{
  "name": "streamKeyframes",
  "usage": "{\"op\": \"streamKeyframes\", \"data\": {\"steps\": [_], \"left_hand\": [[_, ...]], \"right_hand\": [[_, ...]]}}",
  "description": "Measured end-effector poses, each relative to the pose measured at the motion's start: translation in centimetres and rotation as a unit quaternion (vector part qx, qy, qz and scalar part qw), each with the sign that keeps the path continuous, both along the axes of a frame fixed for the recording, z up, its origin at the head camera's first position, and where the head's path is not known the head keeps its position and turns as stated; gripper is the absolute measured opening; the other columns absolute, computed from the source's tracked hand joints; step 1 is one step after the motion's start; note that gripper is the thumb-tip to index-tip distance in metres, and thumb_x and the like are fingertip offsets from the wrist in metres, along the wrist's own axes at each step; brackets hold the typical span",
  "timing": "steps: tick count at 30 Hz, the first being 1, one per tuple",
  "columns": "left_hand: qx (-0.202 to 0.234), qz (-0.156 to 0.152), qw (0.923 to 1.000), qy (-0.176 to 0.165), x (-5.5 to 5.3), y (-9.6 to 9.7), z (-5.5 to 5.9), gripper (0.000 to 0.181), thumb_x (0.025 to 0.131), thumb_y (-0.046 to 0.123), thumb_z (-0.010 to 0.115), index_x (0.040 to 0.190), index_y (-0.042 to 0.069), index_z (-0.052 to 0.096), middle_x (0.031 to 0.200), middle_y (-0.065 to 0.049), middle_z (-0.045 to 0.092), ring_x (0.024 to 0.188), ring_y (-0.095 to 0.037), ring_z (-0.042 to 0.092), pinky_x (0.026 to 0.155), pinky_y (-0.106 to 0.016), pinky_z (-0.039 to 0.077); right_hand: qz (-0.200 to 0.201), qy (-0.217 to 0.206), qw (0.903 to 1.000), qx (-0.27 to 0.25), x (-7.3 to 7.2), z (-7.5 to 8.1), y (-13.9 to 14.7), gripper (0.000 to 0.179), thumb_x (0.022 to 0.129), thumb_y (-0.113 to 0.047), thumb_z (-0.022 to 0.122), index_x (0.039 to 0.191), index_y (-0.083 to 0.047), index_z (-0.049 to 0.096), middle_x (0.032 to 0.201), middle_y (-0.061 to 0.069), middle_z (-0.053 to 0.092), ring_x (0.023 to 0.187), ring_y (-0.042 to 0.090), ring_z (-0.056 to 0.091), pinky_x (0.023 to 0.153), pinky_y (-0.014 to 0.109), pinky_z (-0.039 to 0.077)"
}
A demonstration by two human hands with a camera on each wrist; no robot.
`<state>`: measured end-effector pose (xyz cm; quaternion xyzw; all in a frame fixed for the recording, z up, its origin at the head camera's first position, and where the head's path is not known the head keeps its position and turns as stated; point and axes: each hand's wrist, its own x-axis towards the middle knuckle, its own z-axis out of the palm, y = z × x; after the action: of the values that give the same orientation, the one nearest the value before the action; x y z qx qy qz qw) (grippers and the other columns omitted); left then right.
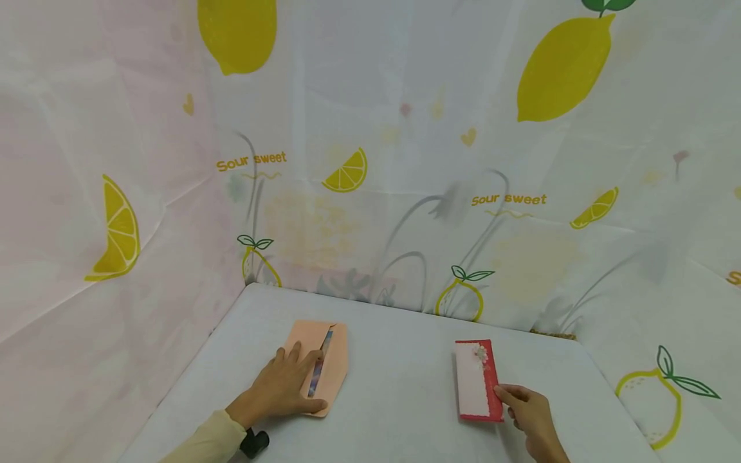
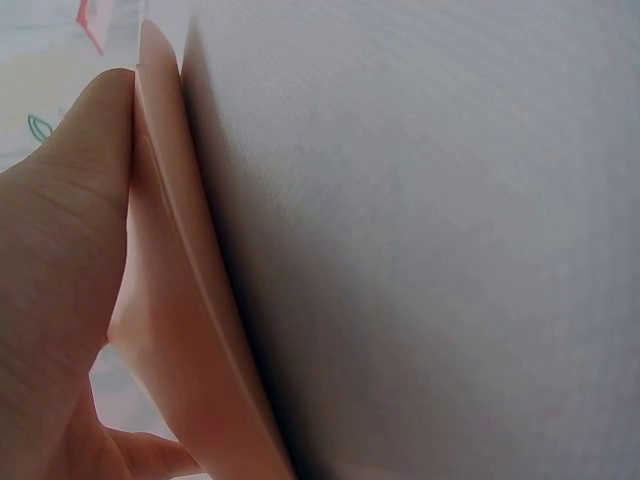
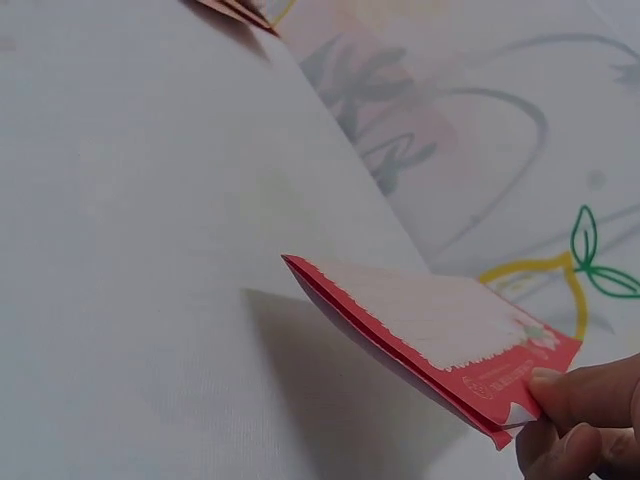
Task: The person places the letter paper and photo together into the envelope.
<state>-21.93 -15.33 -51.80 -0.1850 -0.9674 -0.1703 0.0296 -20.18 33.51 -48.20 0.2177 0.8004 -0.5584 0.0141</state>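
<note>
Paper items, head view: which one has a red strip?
The card pinched by the right hand; the envelope under the left hand is peach.

A peach envelope (image 1: 338, 360) is covered by the spread left hand (image 1: 280, 386) on the white table (image 1: 399, 379), and a narrow blue-printed strip (image 1: 316, 379) is exposed along its slit. On the other side, well apart, a red-and-pale-pink card (image 1: 473, 386) — decorated with a flower near its top corner — is pinched at its red edge by the right hand (image 1: 528, 408). The table is backed by a lemon-print cloth (image 1: 370, 83) — lettered "Sour sweet".
</note>
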Motion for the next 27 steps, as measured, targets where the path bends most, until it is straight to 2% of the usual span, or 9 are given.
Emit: {"op": "streamKeyframes", "data": {"steps": [7,19,27], "left_hand": [[0.003,0.001,1.0,-0.008,0.1,0.0,0.1,0.098,0.071,0.081,0.074,0.147,0.024,0.05,0.149,-0.035,0.042,0.113,-0.049,0.049,0.091,-0.065,0.046],[0.004,0.002,1.0,-0.003,-0.1,0.0,-0.2,0.097,0.07,0.081,0.074,0.146,0.025,0.05,0.149,-0.035,0.042,0.11,-0.047,0.05,0.091,-0.063,0.046],[0.005,0.001,1.0,-0.001,0.0,0.0,-0.1,0.097,0.071,0.081,0.074,0.146,0.025,0.05,0.149,-0.035,0.042,0.11,-0.048,0.05,0.088,-0.063,0.047]], "right_hand": [[0.005,-0.005,1.0,0.002,0.1,0.1,-0.9,0.054,0.093,-0.034,0.078,0.125,0.007,0.065,0.08,0.002,0.059,0.072,0.017,0.049,0.058,0.029,0.04],[0.017,0.021,0.9995,-0.014,0.3,0.1,-3.1,0.044,0.094,-0.029,0.077,0.119,0.007,0.068,0.077,-0.001,0.059,0.067,0.014,0.046,0.055,0.026,0.037],[0.018,0.015,0.9995,-0.021,0.1,-0.2,-4.3,0.045,0.095,-0.031,0.077,0.121,0.005,0.069,0.077,0.0,0.057,0.069,0.015,0.045,0.056,0.027,0.037]]}}
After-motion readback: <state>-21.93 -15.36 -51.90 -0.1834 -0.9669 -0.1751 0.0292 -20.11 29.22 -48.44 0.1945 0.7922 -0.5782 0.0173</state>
